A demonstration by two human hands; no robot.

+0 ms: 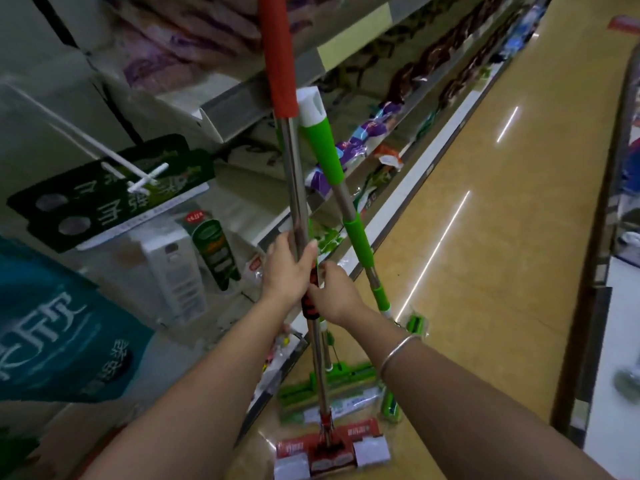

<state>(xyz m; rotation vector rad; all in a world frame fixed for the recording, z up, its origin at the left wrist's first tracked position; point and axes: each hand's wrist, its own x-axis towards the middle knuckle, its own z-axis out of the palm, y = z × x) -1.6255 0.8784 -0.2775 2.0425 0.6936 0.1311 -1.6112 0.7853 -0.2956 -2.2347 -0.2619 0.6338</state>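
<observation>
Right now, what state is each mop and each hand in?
Red mop: upright, head on the floor, held in both hands.
Left hand: fingers curled round the steel shaft.
Right hand: grips the same shaft, lower down.
Green mop: tilted, top against the shelf edge, unheld.
Second green mop head: flat on the floor.

The red mop (277, 53) runs off the top edge, and its shaft is covered where the left hand (287, 271) and right hand (332, 296) wrap it. Print on the shelf packets (363, 140) blurs beyond reading. A pale shape (628, 379) smears at the right edge.
</observation>
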